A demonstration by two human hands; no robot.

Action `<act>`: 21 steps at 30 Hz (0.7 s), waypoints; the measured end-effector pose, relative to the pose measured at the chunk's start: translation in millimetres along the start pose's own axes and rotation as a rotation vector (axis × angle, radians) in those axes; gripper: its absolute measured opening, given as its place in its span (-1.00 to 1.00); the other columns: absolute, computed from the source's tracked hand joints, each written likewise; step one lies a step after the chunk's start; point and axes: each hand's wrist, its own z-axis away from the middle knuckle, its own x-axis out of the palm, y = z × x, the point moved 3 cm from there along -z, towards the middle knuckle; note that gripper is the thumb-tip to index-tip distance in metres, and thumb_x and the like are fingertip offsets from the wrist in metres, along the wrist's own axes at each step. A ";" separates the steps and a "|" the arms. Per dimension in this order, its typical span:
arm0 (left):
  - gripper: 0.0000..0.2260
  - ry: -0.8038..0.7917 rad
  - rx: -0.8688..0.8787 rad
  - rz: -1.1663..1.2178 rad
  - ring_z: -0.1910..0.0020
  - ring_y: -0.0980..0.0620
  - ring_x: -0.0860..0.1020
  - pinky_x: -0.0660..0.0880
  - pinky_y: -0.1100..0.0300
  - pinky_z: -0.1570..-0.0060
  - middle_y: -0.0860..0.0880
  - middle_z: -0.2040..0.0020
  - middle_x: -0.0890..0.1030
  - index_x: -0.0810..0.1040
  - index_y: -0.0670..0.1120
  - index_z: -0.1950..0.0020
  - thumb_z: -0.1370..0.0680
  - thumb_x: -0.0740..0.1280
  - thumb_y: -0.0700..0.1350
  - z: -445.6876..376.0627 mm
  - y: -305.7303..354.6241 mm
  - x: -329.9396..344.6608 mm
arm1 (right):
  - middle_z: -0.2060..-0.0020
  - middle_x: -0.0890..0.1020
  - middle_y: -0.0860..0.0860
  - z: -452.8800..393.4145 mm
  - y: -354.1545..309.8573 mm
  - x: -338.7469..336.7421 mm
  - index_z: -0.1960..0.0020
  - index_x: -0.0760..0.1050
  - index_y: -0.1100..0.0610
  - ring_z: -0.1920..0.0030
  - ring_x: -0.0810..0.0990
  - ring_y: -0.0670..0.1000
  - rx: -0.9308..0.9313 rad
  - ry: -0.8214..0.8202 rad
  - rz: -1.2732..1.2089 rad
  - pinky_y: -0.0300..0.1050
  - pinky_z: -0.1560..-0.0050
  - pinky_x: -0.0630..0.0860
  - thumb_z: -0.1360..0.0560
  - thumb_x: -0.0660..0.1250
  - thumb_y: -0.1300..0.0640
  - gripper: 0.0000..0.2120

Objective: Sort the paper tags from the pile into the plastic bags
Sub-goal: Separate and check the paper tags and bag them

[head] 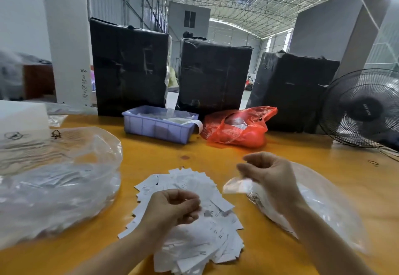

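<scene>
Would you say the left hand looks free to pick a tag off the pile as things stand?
Probably yes: the left hand hovers curled right over the pile of tags, seemingly holding nothing, and nothing lies between them.

Surface: orange-yellow wooden table [216,153], glossy, a dark knot seen near centre.

Directly on it:
- pile of white paper tags [194,227], fanned out at the near centre edge
- large heap of clear plastic bags [54,184] at left, beside the pile
- clear plastic bag [323,205] laid flat at right
- lilac plastic crate [157,126] at the far centre, white contents seen inside
- red plastic bag [237,130] just right of the crate, crumpled
- three black-wrapped parcels [213,76] stood upright along the far edge
- black fan [362,108] at far right
- rubber band [373,162] near the fan
- white box [21,115] at far left
</scene>
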 end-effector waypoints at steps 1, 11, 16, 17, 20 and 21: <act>-0.94 0.011 0.005 0.010 0.45 0.00 0.58 0.51 0.28 0.44 -0.28 0.28 0.65 0.65 -0.28 0.16 -0.39 0.45 -0.33 -0.6 0.0 -0.9 | 0.39 0.65 0.11 -6.3 -4.4 -13.5 0.19 0.60 0.20 0.40 0.61 -0.01 -0.024 0.047 0.032 -0.26 0.34 0.58 -0.22 0.51 0.31 -0.81; -0.85 0.197 0.131 0.068 0.31 0.05 0.64 0.57 0.33 0.29 -0.18 0.19 0.70 0.67 -0.26 0.17 -0.37 0.46 -0.18 -6.3 7.0 -12.8 | 0.26 0.66 0.04 -34.8 50.4 -110.4 0.17 0.62 0.18 0.31 0.60 -0.05 0.237 -0.081 1.252 -0.20 0.24 0.55 -0.34 0.46 0.32 -0.90; -0.81 0.243 0.133 0.077 0.28 0.02 0.58 0.53 0.25 0.19 -0.13 0.29 0.68 0.67 -0.24 0.19 -0.30 0.50 -0.15 -9.4 5.7 -20.4 | 0.08 0.64 0.07 -32.6 18.5 -94.8 0.01 0.58 0.10 0.10 0.59 0.11 0.122 0.106 1.614 -0.13 0.22 0.47 -0.49 0.27 0.23 -0.85; -0.82 0.241 0.132 0.069 0.29 0.02 0.56 0.52 0.23 0.19 -0.11 0.33 0.66 0.66 -0.24 0.19 -0.30 0.51 -0.15 -9.7 5.4 -20.3 | 0.11 0.64 0.12 -29.9 5.1 -88.3 0.01 0.58 0.12 0.12 0.61 0.17 0.006 0.233 1.589 -0.11 0.25 0.44 -0.49 0.24 0.26 -0.83; -0.75 0.183 0.127 0.050 0.33 0.04 0.54 0.49 0.22 0.23 -0.10 0.35 0.64 0.65 -0.25 0.19 -0.26 0.51 -0.11 -7.9 6.1 -16.6 | 0.26 0.68 0.10 -7.3 -24.8 -41.6 0.09 0.64 0.18 0.27 0.65 0.13 -0.494 0.250 1.123 -0.12 0.29 0.52 -0.44 0.35 0.34 -0.86; -0.73 0.154 0.124 0.048 0.35 0.06 0.55 0.50 0.25 0.25 -0.11 0.33 0.65 0.65 -0.25 0.19 -0.24 0.50 -0.09 -6.4 6.8 -14.1 | 0.28 0.68 0.04 0.7 -27.7 -21.8 0.09 0.65 0.17 0.31 0.64 0.02 -0.527 0.129 0.933 -0.22 0.27 0.54 -0.43 0.38 0.33 -0.88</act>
